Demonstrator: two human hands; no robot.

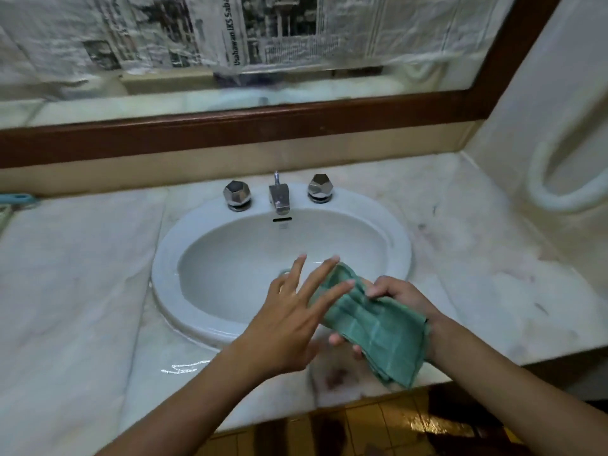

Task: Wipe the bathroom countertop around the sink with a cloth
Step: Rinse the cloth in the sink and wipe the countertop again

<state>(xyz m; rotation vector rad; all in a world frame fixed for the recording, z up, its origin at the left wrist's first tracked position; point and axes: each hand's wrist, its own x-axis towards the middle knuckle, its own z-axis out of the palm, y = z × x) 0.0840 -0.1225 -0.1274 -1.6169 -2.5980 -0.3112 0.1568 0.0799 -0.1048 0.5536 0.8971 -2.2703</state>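
**Cloth in hand, not yet on the bench**

The right hand (401, 297) has its grip closed round the green cloth (378, 327): thumb on top, fingers curled underneath. The cloth is folded into a thick strip. Its long axis runs on a slant, from its far end over the sink (164, 274) bowl back toward the person and to the right, where the loose end hangs over the front edge of the bench (82, 274). It is held in the air and does not appear to touch the marble.

The left hand (289, 324) holds nothing. Its fingers are straight and spread, with the tips lying on or just against the far end of the cloth, as if to smooth or fold it.

The bench lies straight below the cloth and runs off to both sides of the sink. The right hand is the nearer one, since it already carries the cloth. The move likely called for is to lower the cloth flat onto the front strip or the slab right of the sink. The ground behind the tap (279, 195) is a longer reach.
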